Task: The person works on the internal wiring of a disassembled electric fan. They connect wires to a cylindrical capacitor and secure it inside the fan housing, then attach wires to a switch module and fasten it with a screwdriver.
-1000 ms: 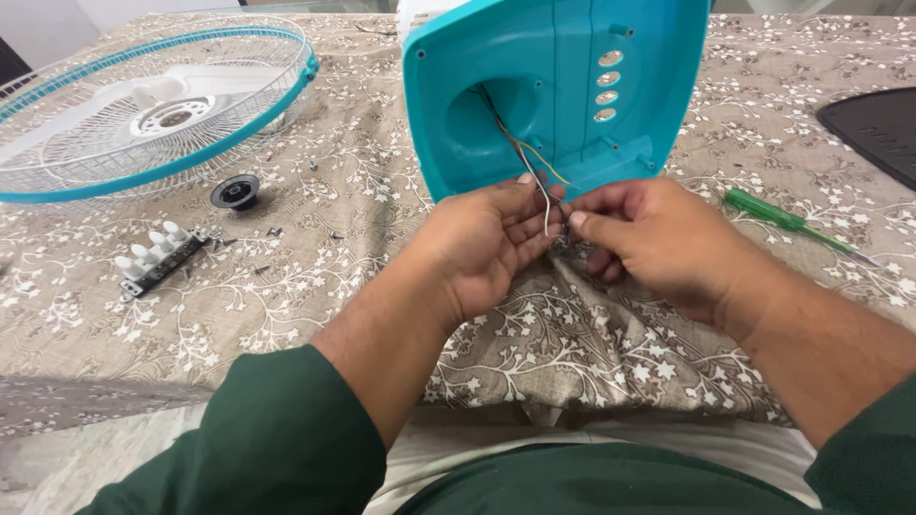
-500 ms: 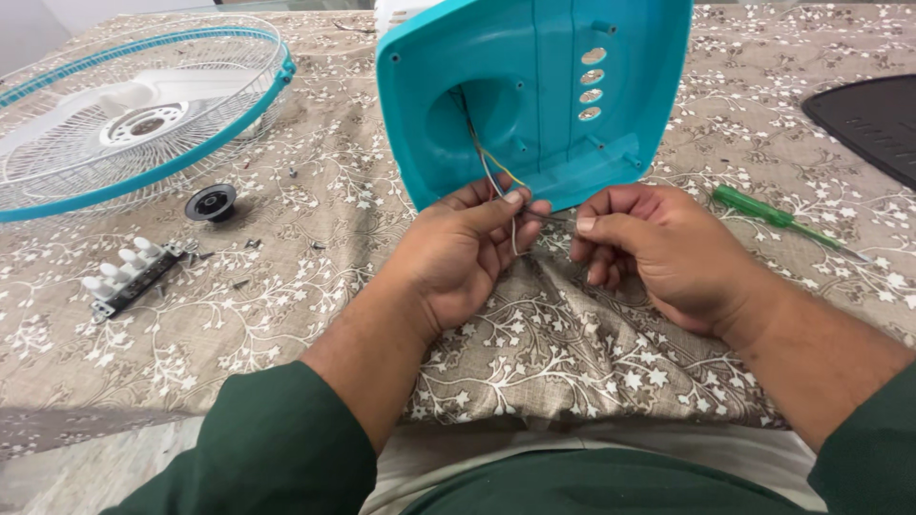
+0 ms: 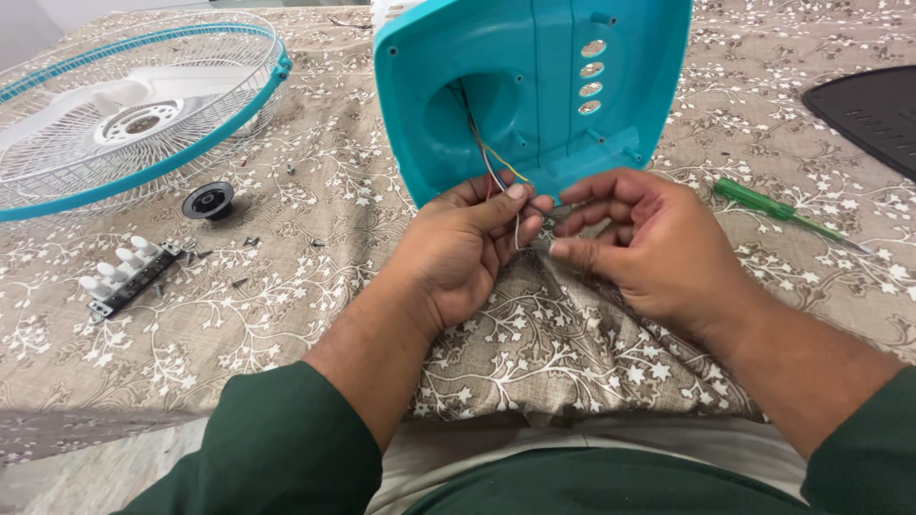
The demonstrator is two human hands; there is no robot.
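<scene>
Thin coloured wires (image 3: 496, 172) from the teal plastic fan housing (image 3: 534, 86) are pinched by left hand (image 3: 468, 248) and right hand (image 3: 649, 243) fingers; strands should be gripped close to the ends, without tugging.

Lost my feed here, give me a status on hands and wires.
Left hand pinching wires. Right hand pinching wire ends too. Wires run from teal housing. Screwdriver lies clear, right.

The person wears dark green long sleeves, pushed up to mid-forearm, on both arms. Left hand (image 3: 468, 248) and right hand (image 3: 649, 250) are bare, without rings.
</scene>
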